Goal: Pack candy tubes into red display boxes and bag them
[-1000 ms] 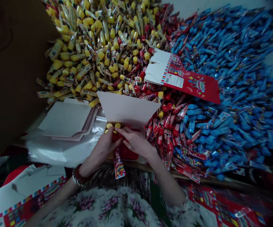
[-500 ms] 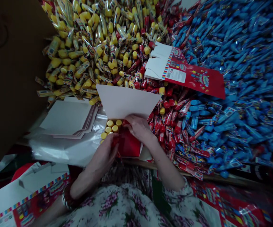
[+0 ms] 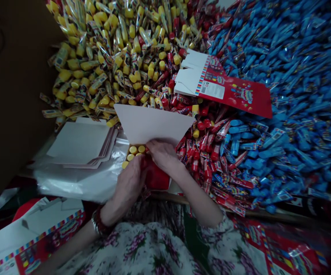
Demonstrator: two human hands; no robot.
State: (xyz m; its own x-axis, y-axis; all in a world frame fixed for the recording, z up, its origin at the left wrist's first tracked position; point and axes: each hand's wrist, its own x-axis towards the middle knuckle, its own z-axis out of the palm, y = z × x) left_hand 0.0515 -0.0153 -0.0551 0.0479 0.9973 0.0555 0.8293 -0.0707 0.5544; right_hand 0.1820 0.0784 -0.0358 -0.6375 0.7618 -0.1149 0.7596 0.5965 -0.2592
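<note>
A red box [image 3: 158, 177] stands in front of me with its white lid [image 3: 154, 124] raised at the back. Rows of yellow-capped tubes [image 3: 133, 150] fill its left part, caps up. My right hand [image 3: 165, 158] reaches in from the right, its fingers closed at the back of the box around a red-capped tube [image 3: 147, 149], mostly covered by the fingers. My left hand [image 3: 131, 177] is bent over the front left of the box, fingers closed beside the yellow caps. What it holds is hidden, though a bit of red shows at its fingertips.
Behind the box lie heaps of wrapped yellow tubes [image 3: 96, 72], red tubes [image 3: 202, 147] and blue tubes [image 3: 291, 76]. A flattened red carton [image 3: 236, 93] rests on the heap. White card sheets [image 3: 78, 141] are stacked on clear plastic at left. Printed cartons [image 3: 39, 244] lie near my lap.
My right hand has shifted slightly left along the back of the box. My left hand has moved right and up over the box, covering more of the yellow caps.
</note>
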